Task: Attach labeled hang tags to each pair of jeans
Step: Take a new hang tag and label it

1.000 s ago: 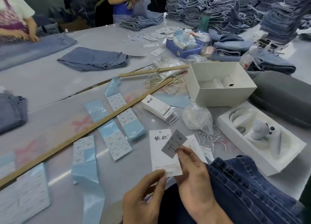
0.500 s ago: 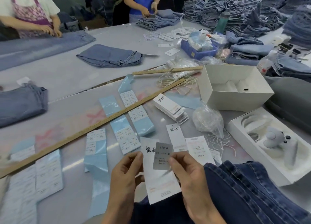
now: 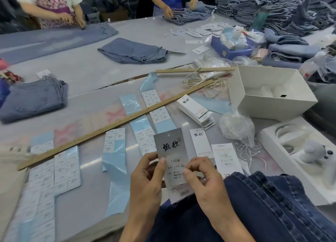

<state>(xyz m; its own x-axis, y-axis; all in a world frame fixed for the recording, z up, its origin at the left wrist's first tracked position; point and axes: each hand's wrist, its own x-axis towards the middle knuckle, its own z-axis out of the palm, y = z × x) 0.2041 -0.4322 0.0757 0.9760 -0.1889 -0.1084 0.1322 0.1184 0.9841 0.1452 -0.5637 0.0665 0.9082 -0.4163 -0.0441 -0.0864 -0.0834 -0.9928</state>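
I hold a white hang tag upright over the table, black brush characters at its top. A size sticker reading 1103# XL lies on its lower half. My left hand pinches the tag's left edge with the thumb on its face. My right hand pinches the tag's right edge at the sticker. Dark blue jeans lie under my right wrist at the near edge. More hang tags sit stacked beyond, and two single tags lie flat.
Blue backing strips with sticker labels spread across the table beside a long wooden ruler. A bag of strings, an open white box and a foam tray stand right. Two people fold jeans at the far side.
The small sticker, held loose above the tag a second ago, now lies on the tag's face. Both hands have closed in on the tag and lifted it nearer.
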